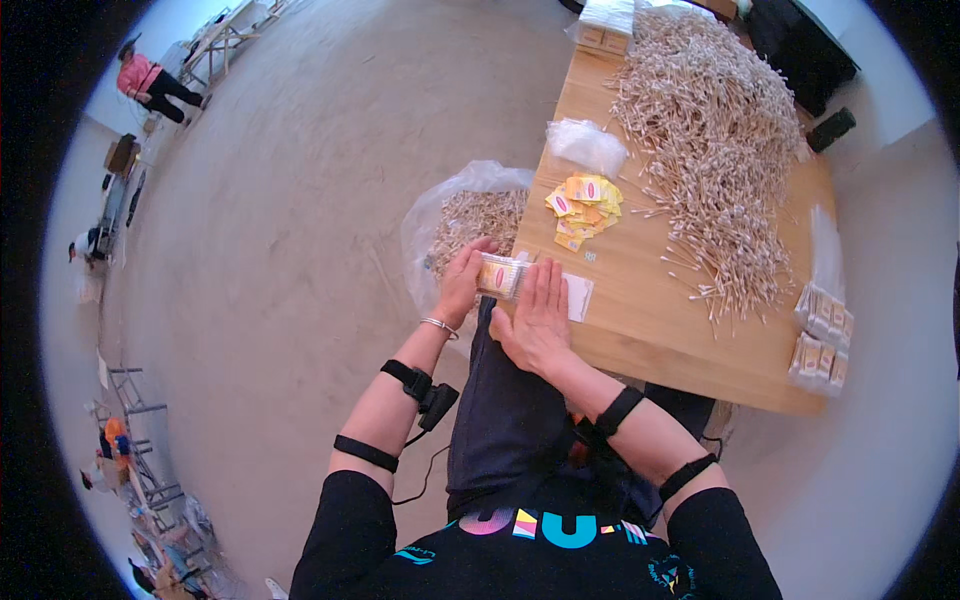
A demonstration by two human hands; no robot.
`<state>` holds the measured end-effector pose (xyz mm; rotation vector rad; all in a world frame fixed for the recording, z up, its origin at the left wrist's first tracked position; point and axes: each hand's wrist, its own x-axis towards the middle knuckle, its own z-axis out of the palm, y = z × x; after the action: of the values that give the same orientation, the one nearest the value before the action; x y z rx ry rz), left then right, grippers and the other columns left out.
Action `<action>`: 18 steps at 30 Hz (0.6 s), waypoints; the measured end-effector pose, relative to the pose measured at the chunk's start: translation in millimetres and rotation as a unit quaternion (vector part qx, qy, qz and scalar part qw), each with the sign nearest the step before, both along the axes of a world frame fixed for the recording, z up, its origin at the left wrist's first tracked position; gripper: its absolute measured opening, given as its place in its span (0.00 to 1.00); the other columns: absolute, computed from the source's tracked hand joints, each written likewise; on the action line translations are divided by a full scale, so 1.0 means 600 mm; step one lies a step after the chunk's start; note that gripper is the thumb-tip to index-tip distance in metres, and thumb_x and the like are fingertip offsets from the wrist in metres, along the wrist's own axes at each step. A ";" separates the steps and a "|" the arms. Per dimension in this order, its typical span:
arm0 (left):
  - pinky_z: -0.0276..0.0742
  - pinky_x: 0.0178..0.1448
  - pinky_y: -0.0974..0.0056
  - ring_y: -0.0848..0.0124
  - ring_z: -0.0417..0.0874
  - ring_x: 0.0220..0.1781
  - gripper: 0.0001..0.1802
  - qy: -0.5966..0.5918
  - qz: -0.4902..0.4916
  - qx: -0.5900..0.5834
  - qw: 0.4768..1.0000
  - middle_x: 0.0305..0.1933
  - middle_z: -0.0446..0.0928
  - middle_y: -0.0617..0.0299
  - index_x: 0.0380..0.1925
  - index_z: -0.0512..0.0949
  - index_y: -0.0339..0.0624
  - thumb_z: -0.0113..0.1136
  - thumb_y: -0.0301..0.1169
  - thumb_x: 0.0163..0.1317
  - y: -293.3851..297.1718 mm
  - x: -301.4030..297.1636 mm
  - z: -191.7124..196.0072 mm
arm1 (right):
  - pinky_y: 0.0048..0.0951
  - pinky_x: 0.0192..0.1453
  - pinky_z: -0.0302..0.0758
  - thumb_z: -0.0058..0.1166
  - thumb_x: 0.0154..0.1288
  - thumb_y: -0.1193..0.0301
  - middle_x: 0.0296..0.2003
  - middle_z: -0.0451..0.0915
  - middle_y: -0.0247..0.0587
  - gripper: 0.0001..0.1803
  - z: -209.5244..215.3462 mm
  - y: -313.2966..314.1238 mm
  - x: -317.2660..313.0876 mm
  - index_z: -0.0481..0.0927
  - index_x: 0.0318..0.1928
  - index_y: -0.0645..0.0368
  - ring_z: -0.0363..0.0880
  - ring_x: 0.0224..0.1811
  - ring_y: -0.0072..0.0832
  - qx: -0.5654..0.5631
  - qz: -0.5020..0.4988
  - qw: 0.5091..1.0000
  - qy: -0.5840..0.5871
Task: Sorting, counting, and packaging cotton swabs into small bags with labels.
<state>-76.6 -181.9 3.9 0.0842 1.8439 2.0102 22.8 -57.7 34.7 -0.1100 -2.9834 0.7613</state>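
My left hand and my right hand together hold a small clear packet of cotton swabs with an orange label at the near left corner of the wooden table. My left hand grips its left end. The right hand lies flat with its fingers against the packet's right side. A flat clear sleeve lies just right of my right hand.
A big heap of loose wooden cotton swabs covers the table's far half. Orange-yellow labels and a clear bag lie left of it. Filled packets are stacked at the right edge. A plastic bag of swabs sits beside the table.
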 end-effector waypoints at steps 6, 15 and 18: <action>0.63 0.66 0.63 0.65 0.69 0.62 0.25 -0.028 -0.004 0.030 0.999 0.60 0.69 0.51 0.60 0.63 0.33 0.33 0.39 0.72 -0.003 -0.005 0.007 | 0.38 0.74 0.39 0.39 0.61 0.70 0.67 0.46 0.60 0.36 -0.002 0.038 -0.036 0.45 0.66 0.71 0.40 0.72 0.46 -0.304 -0.107 0.931 0.173; 0.62 0.67 0.63 0.64 0.68 0.63 0.26 -0.030 -0.045 0.038 0.998 0.61 0.68 0.50 0.61 0.62 0.33 0.32 0.40 0.71 -0.003 -0.005 0.019 | 0.37 0.73 0.41 0.38 0.60 0.69 0.66 0.52 0.59 0.33 0.000 0.004 -0.062 0.52 0.64 0.71 0.46 0.71 0.45 -0.439 -0.118 0.875 0.167; 0.62 0.67 0.63 0.65 0.68 0.63 0.26 -0.025 -0.047 0.063 0.997 0.60 0.69 0.51 0.60 0.62 0.34 0.33 0.41 0.72 0.003 -0.005 0.016 | 0.37 0.73 0.42 0.38 0.60 0.70 0.67 0.51 0.58 0.32 -0.014 -0.003 -0.073 0.53 0.64 0.72 0.45 0.71 0.45 -0.439 -0.095 0.874 0.187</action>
<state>-79.6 -180.3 13.3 0.1523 1.6502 2.0443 -20.8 -59.4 26.2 -0.2509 -2.0190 1.7861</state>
